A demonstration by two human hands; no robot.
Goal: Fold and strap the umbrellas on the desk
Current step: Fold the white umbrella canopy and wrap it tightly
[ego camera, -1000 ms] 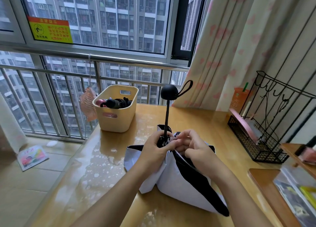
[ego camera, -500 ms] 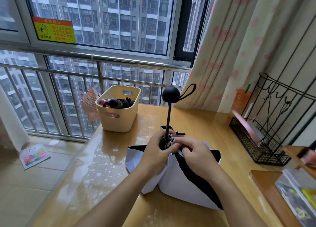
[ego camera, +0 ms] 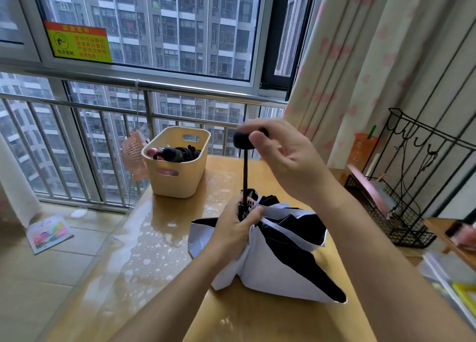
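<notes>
- Head camera: umbrella (ego camera: 278, 261) stands near centre on the desk (ego camera: 159, 251), its white-and-black canopy slumped around the upright shaft.
- Left hand (ego camera: 235, 225) grips the gathered canopy at the foot of the shaft.
- Right hand (ego camera: 283, 156) is at the black knob on top, thumb and forefinger against it, other fingers loose; blur hides whether it pinches.
- Far left, a cream basket (ego camera: 177, 179) holds dark folded umbrellas (ego camera: 177, 153); a wire rack (ego camera: 401, 213) stands at right.
</notes>
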